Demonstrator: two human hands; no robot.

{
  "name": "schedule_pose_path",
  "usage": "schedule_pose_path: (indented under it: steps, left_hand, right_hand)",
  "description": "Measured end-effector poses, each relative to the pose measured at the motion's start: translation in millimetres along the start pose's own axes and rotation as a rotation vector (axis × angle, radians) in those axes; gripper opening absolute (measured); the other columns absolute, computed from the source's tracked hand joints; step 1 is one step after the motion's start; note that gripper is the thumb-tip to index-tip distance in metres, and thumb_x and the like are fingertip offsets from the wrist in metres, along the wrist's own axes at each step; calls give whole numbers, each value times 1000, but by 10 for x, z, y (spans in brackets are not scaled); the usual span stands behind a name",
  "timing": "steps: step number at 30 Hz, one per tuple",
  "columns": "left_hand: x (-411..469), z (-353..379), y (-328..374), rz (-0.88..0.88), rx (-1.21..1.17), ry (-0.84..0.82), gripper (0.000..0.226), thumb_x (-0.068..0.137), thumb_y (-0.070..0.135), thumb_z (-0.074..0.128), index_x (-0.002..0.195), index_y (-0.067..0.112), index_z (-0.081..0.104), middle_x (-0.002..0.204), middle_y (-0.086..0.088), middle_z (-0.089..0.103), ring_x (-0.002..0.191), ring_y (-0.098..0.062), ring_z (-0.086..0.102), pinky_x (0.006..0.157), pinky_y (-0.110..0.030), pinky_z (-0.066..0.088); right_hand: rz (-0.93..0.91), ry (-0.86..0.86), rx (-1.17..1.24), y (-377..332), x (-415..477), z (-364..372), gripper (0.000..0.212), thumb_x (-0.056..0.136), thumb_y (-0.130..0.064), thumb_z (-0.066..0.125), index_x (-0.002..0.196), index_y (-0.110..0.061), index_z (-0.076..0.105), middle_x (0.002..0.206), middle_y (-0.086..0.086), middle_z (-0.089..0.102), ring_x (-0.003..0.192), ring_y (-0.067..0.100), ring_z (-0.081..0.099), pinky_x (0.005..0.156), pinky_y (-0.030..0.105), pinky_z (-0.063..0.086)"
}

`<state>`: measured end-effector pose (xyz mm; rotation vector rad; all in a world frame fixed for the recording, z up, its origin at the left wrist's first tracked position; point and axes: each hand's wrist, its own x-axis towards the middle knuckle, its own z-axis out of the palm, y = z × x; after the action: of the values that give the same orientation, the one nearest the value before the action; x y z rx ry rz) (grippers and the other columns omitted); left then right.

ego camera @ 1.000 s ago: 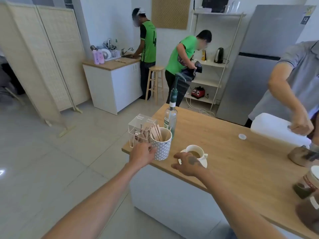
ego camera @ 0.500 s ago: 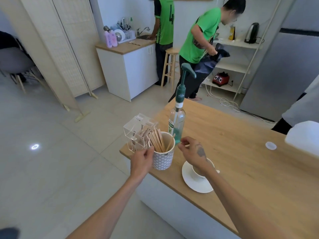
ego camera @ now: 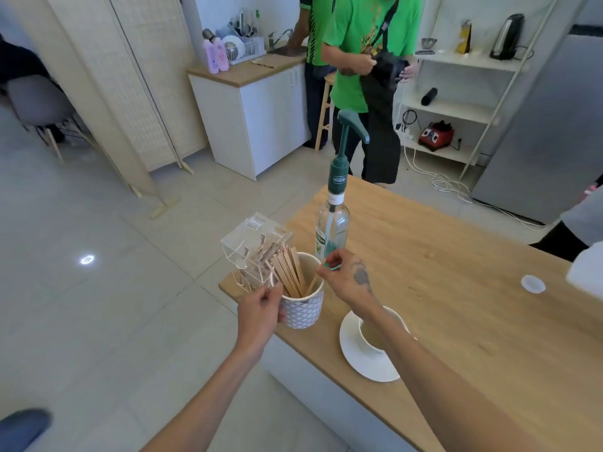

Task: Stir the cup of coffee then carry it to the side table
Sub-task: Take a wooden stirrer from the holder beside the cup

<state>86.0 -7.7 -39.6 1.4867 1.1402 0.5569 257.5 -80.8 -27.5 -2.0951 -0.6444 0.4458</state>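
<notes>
Fetching a stirrer: left hand [ego camera: 261,313] fingers wrap the patterned holder [ego camera: 303,313], right hand [ego camera: 347,277] fingers pinch one wooden stick [ego camera: 312,283]; coffee cup [ego camera: 375,334] waits on its saucer [ego camera: 362,360] at the holder's 4 o'clock on the tabletop [ego camera: 473,305], so the next move is probably lifting the stick clear.

Head cam, looks fwd/down, close over wooden counter [ego camera: 456,288] corner.
</notes>
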Motion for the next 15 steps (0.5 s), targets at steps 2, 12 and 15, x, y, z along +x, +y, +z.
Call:
schedule_pose_path:
  steps: [2,12,15]
  left_hand:
    - [-5,2,-1,-16,-19,-3,36,104,26,62,76,4,65,66,-11,67,61,-26,66,71,-54,63]
    - [36,6,-52,31,-13,-7,39,105,24,60,81,-7,62,76,-27,71,60,-26,67,56,-31,60]
    - [78,1,-80,39,-16,-18,42,104,24,61,79,-10,60,70,-27,68,57,-28,65,60,-45,60]
  right_hand:
    - [1,3,-9,2,3,10,24,80,-23,77,98,-9,68,100,8,71,93,22,65,72,25,45]
    - [36,38,30,-35,-21,53,10,80,-18,75,85,-11,69,87,4,71,84,20,66,68,23,47]
    - [53,55,35,-58,-40,42,7,81,-17,74,81,-12,70,85,5,71,84,21,67,62,21,44]
